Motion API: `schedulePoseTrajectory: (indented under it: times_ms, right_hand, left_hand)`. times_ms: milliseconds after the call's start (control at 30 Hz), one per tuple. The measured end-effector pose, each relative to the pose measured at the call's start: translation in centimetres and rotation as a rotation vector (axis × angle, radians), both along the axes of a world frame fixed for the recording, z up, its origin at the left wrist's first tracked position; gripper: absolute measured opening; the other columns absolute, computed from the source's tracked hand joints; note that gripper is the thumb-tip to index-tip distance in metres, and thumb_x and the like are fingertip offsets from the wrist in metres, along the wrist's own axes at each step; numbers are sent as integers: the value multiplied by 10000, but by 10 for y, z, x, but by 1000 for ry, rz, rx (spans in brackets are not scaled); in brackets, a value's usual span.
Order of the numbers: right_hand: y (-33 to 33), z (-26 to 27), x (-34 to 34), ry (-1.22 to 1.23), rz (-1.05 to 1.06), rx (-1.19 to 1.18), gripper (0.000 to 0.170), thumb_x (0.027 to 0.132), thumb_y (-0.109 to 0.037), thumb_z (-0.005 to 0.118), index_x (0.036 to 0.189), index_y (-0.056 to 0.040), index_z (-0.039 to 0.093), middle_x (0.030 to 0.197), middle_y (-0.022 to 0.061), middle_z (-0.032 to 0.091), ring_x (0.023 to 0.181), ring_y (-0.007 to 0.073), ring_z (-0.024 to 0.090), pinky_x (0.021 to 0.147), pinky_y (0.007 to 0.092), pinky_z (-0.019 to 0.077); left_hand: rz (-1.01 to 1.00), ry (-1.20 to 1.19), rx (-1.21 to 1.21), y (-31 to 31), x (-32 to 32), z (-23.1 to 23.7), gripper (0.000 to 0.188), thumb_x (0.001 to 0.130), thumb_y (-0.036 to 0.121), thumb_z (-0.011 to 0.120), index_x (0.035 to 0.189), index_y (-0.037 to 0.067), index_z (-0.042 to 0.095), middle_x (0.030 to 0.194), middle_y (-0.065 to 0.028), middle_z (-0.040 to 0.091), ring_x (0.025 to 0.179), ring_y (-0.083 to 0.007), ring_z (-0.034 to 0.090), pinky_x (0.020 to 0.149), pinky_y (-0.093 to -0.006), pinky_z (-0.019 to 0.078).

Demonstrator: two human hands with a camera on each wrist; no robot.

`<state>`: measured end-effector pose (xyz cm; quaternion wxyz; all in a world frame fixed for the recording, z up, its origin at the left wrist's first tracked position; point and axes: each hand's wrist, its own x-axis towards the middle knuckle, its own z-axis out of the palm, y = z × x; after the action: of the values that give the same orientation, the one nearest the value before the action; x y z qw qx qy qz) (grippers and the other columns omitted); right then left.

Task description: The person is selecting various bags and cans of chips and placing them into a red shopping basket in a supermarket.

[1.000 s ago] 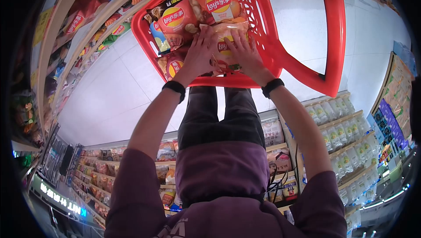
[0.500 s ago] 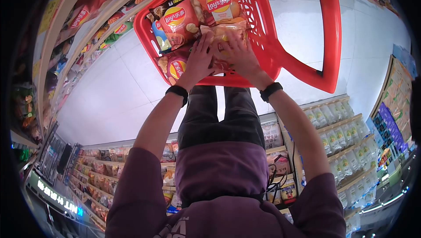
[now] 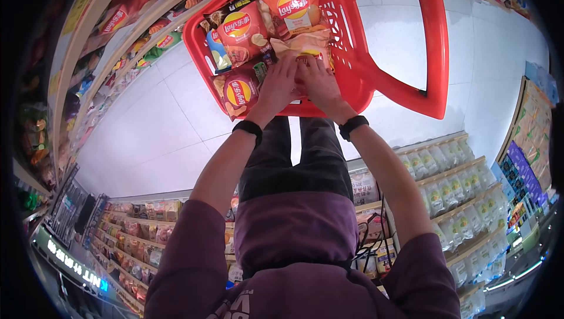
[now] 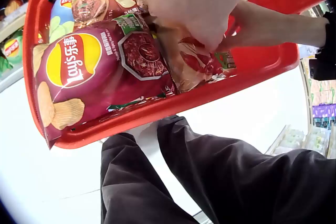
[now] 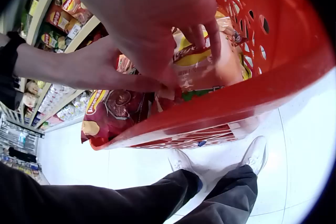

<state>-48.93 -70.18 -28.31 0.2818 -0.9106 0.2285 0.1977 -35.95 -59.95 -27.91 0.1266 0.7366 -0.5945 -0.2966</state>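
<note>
Both hands are inside a red shopping basket [image 3: 359, 93], on a pale orange Lay's chip bag [image 3: 305, 43] at its near side. My left hand [image 3: 277, 87] rests on the bag's left part with its fingers pointing forward. Beside it, my right hand [image 3: 320, 87] presses on the bag, fingers spread downward over its front in the right wrist view. The two hands nearly meet and cover much of the bag. A dark purple Lay's bag [image 4: 73, 71] leans at the near left corner, next to my left hand.
Farther in the basket are a red-brown chip bag [image 3: 238, 31], an orange one [image 3: 292, 4] and a blue one [image 3: 216, 49]. The basket's handle [image 3: 435, 54] reaches out to the right. Snack shelves [image 3: 94, 43] stand at left; more shelves [image 3: 452, 190] run behind the person.
Both hands have drawn closer together and the right hand has shifted left over the pale orange bag. More of the purple bag shows. The basket sits slightly farther left in view.
</note>
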Motion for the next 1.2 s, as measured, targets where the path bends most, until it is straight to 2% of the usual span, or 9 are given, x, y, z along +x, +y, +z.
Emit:
schedulePoseTrajectory:
  times_ms: [167,267,400,567,700,767,933,1100,1200]
  right_hand:
    - [9,-20,-12,29,122,-198,563,835,-212,623,1334,-65,407,1339,151,388,1294,348,384,888,411,506]
    - [10,-11,-5,-59,8,-85,487,844,-209,607,1286,-68,459,1307,168,426,1224,345,460,816,394,537]
    - [9,16,-15,-176,-193,178,407,851,-209,611,1228,-87,521,1196,199,537,1087,361,564,841,434,519]
    - [9,41,-67,122,-80,156,193,871,-169,585,1026,-56,604,853,165,659,827,388,636,723,479,512]
    - [9,50,-112,-167,6,-169,207,838,-141,625,1022,-46,616,958,190,658,851,392,632,711,459,516]
    - [-6,75,-105,-1,-111,79,254,834,-152,632,1060,-41,601,1047,189,637,921,400,617,757,465,518]
    - [-31,150,-80,-197,-125,-117,328,834,-101,601,1151,-21,567,1199,199,570,1088,381,546,932,452,455]
    - [-56,244,-47,-449,-144,-581,417,800,8,591,1206,-47,514,1359,175,455,1231,332,441,1018,447,370]
    - [-77,256,-40,-429,-396,-729,505,792,-33,618,1269,-39,453,1302,224,493,1161,370,514,941,458,438]
  left_hand:
    - [-130,20,31,14,-12,-27,739,746,239,730,1337,-31,377,1387,-222,393,1293,-353,399,928,-424,467]
    - [-121,108,65,0,3,-9,523,785,227,683,1199,-32,497,1242,-234,531,1159,-352,527,840,-440,506]
    - [-76,146,197,0,23,16,231,841,188,566,921,-27,597,778,-217,653,776,-399,644,707,-472,528]
    - [173,190,251,63,48,58,242,863,229,556,927,3,615,852,-219,652,811,-399,636,727,-488,515]
    - [412,226,279,155,64,47,252,877,246,565,980,26,631,830,-201,664,809,-400,640,740,-482,518]
    - [555,246,308,203,67,62,279,871,279,592,977,25,634,843,-203,676,822,-384,652,757,-461,526]
    - [855,231,346,330,61,53,288,810,321,677,871,39,673,777,-173,690,767,-332,679,732,-404,551]
    - [886,277,576,407,46,36,357,821,373,645,914,32,697,908,-198,692,901,-354,663,849,-427,520]
    - [872,305,575,407,42,40,376,826,376,642,961,28,690,933,-189,696,938,-358,657,877,-425,512]
